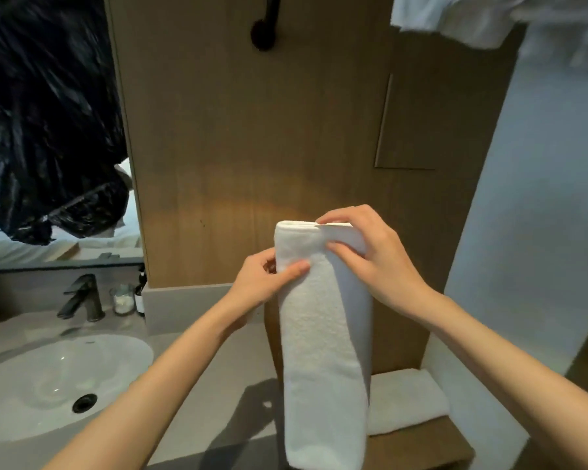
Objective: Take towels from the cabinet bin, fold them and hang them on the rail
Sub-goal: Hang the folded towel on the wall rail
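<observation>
A white towel (323, 351), folded into a long narrow strip, hangs straight down in front of the wooden wall panel. My left hand (269, 283) pinches its left edge near the top, thumb across the front. My right hand (370, 256) grips the top right corner, fingers curled over the upper fold. What the towel hangs over is hidden behind it. A second folded white towel (408, 401) lies on a low wooden shelf at the lower right. More white towels (455, 18) hang at the top right.
A white sink basin (48, 378) with a dark faucet (82, 296) sits in the counter at the lower left. A glass jar (123, 300) and a dark bottle (140, 293) stand beside it. A black plastic bag (48, 113) covers the mirror. A black wall fitting (265, 25) is mounted above.
</observation>
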Demonstrator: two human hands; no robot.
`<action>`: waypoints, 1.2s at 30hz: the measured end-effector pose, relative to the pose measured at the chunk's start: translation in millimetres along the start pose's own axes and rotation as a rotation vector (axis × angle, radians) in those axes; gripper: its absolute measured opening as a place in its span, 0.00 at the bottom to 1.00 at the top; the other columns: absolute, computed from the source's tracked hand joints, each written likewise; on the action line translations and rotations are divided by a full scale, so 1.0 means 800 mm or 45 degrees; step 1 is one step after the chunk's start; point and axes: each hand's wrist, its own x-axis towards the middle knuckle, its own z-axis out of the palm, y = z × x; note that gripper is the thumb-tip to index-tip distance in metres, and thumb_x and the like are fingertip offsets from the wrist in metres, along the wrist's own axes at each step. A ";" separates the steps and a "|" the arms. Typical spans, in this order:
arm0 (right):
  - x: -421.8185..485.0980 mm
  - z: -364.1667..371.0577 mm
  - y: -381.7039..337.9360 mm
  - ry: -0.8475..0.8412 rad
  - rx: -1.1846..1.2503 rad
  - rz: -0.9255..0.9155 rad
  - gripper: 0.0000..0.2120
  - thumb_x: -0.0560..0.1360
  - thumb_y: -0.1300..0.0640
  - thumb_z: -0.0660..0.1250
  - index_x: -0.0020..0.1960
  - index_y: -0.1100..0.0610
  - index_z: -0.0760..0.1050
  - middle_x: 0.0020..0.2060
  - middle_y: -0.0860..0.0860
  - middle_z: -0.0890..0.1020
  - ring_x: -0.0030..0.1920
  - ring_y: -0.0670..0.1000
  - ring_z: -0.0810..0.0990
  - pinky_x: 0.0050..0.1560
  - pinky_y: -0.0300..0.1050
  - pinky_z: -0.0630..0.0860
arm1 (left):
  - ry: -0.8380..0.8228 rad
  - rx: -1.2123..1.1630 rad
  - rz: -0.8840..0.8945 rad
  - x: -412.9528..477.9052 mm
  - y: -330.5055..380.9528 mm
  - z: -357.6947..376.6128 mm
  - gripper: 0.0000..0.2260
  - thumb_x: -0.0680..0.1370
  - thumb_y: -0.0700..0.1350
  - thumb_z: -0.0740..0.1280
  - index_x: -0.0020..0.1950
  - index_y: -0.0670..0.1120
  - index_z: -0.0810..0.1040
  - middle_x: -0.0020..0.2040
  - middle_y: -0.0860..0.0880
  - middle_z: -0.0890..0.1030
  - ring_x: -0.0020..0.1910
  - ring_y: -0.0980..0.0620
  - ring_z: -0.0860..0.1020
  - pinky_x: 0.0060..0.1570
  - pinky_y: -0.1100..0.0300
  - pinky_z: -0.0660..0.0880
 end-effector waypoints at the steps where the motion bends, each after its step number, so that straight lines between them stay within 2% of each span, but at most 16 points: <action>1: 0.012 -0.019 -0.001 0.053 -0.016 -0.003 0.13 0.77 0.57 0.68 0.58 0.44 0.73 0.58 0.45 0.75 0.59 0.39 0.72 0.58 0.25 0.68 | 0.018 -0.014 0.027 0.008 0.022 0.010 0.08 0.73 0.48 0.73 0.50 0.50 0.82 0.43 0.55 0.85 0.41 0.59 0.83 0.35 0.69 0.74; 5: 0.058 -0.090 -0.010 0.208 -0.023 -0.014 0.21 0.78 0.58 0.67 0.65 0.42 0.66 0.64 0.46 0.70 0.62 0.36 0.68 0.57 0.24 0.68 | 0.086 -0.020 0.182 0.043 0.112 0.036 0.09 0.72 0.48 0.74 0.50 0.47 0.82 0.41 0.53 0.85 0.38 0.61 0.82 0.31 0.71 0.73; 8: 0.086 -0.135 -0.015 0.365 0.062 -0.047 0.29 0.77 0.60 0.67 0.68 0.37 0.59 0.65 0.48 0.67 0.63 0.43 0.70 0.62 0.42 0.75 | 0.129 0.009 0.312 0.070 0.174 0.044 0.13 0.71 0.50 0.75 0.50 0.45 0.83 0.44 0.50 0.85 0.42 0.56 0.83 0.35 0.67 0.76; 10: 0.100 -0.155 -0.017 0.405 0.126 -0.050 0.33 0.77 0.59 0.67 0.67 0.31 0.55 0.61 0.47 0.69 0.59 0.47 0.75 0.59 0.52 0.78 | 0.168 -0.005 0.387 0.086 0.209 0.044 0.13 0.71 0.50 0.76 0.50 0.44 0.83 0.43 0.49 0.85 0.40 0.55 0.84 0.35 0.66 0.76; 12: 0.114 -0.163 -0.019 0.366 0.115 -0.075 0.35 0.77 0.58 0.67 0.66 0.27 0.51 0.59 0.45 0.71 0.57 0.50 0.77 0.58 0.58 0.77 | 0.206 -0.059 0.447 0.102 0.240 0.040 0.14 0.71 0.50 0.76 0.51 0.43 0.82 0.43 0.49 0.85 0.40 0.55 0.84 0.33 0.66 0.76; 14: 0.129 -0.163 -0.019 0.303 0.084 -0.140 0.36 0.77 0.57 0.66 0.67 0.27 0.50 0.66 0.47 0.69 0.64 0.53 0.74 0.64 0.60 0.73 | 0.230 -0.105 0.491 0.120 0.269 0.035 0.15 0.71 0.51 0.76 0.52 0.43 0.82 0.45 0.48 0.85 0.41 0.54 0.84 0.34 0.65 0.76; 16: 0.148 -0.160 -0.018 0.262 0.035 -0.195 0.33 0.79 0.57 0.64 0.70 0.30 0.50 0.73 0.42 0.62 0.71 0.47 0.66 0.70 0.53 0.65 | 0.234 -0.118 0.508 0.138 0.295 0.026 0.17 0.70 0.53 0.75 0.53 0.44 0.82 0.45 0.49 0.86 0.43 0.52 0.84 0.36 0.62 0.77; 17: 0.158 -0.159 -0.017 0.262 0.008 -0.212 0.31 0.80 0.56 0.63 0.71 0.31 0.51 0.72 0.38 0.61 0.71 0.42 0.63 0.70 0.48 0.62 | 0.237 -0.112 0.514 0.148 0.306 0.022 0.17 0.70 0.54 0.75 0.53 0.45 0.82 0.45 0.50 0.86 0.44 0.52 0.84 0.37 0.60 0.78; 19: 0.182 -0.160 -0.016 0.298 -0.011 -0.240 0.27 0.81 0.55 0.62 0.72 0.35 0.55 0.69 0.34 0.61 0.68 0.36 0.62 0.66 0.37 0.59 | 0.234 -0.088 0.552 0.167 0.327 0.012 0.18 0.70 0.56 0.75 0.53 0.45 0.81 0.45 0.50 0.85 0.44 0.52 0.84 0.39 0.59 0.77; 22: 0.228 -0.167 -0.023 0.406 -0.021 -0.304 0.26 0.80 0.58 0.64 0.75 0.46 0.60 0.70 0.37 0.65 0.70 0.33 0.62 0.64 0.23 0.59 | 0.231 -0.048 0.621 0.205 0.358 -0.004 0.17 0.71 0.58 0.73 0.53 0.47 0.81 0.47 0.51 0.85 0.45 0.54 0.84 0.39 0.61 0.78; 24: 0.263 -0.174 -0.029 0.518 -0.021 -0.343 0.25 0.80 0.59 0.64 0.75 0.50 0.63 0.70 0.40 0.68 0.70 0.35 0.63 0.65 0.22 0.59 | 0.190 -0.020 0.651 0.232 0.384 -0.017 0.18 0.72 0.60 0.71 0.56 0.50 0.80 0.50 0.53 0.84 0.50 0.52 0.83 0.51 0.55 0.79; 26: 0.300 -0.184 -0.033 0.634 0.007 -0.374 0.24 0.80 0.60 0.64 0.74 0.52 0.65 0.70 0.43 0.70 0.69 0.36 0.65 0.63 0.22 0.60 | 0.082 0.008 0.687 0.257 0.404 -0.028 0.24 0.72 0.63 0.71 0.63 0.54 0.76 0.56 0.53 0.83 0.56 0.50 0.80 0.60 0.48 0.75; 29: 0.354 -0.206 -0.034 0.784 0.031 -0.387 0.22 0.79 0.62 0.64 0.73 0.55 0.68 0.69 0.45 0.71 0.67 0.38 0.67 0.61 0.21 0.62 | -0.096 0.087 0.676 0.291 0.410 -0.039 0.35 0.67 0.65 0.73 0.71 0.54 0.69 0.61 0.52 0.80 0.59 0.49 0.79 0.60 0.47 0.75; 31: 0.392 -0.223 -0.034 0.852 0.068 -0.372 0.21 0.79 0.62 0.64 0.71 0.54 0.69 0.68 0.46 0.72 0.65 0.40 0.68 0.57 0.20 0.65 | -0.223 0.127 0.625 0.311 0.402 -0.044 0.38 0.63 0.65 0.75 0.70 0.53 0.70 0.59 0.52 0.81 0.57 0.49 0.80 0.60 0.47 0.76; 34: 0.452 -0.247 -0.033 0.970 0.124 -0.353 0.19 0.79 0.63 0.64 0.69 0.54 0.71 0.66 0.50 0.74 0.63 0.46 0.72 0.56 0.27 0.71 | -0.309 0.155 0.597 0.336 0.389 -0.047 0.29 0.67 0.60 0.76 0.64 0.51 0.76 0.55 0.51 0.84 0.54 0.49 0.82 0.58 0.50 0.77; 36: 0.488 -0.261 -0.030 1.054 0.054 -0.392 0.18 0.78 0.65 0.65 0.67 0.57 0.73 0.64 0.52 0.75 0.63 0.47 0.73 0.57 0.29 0.70 | -0.243 0.104 0.643 0.346 0.384 -0.046 0.21 0.69 0.55 0.76 0.59 0.49 0.79 0.50 0.51 0.85 0.49 0.51 0.83 0.50 0.56 0.80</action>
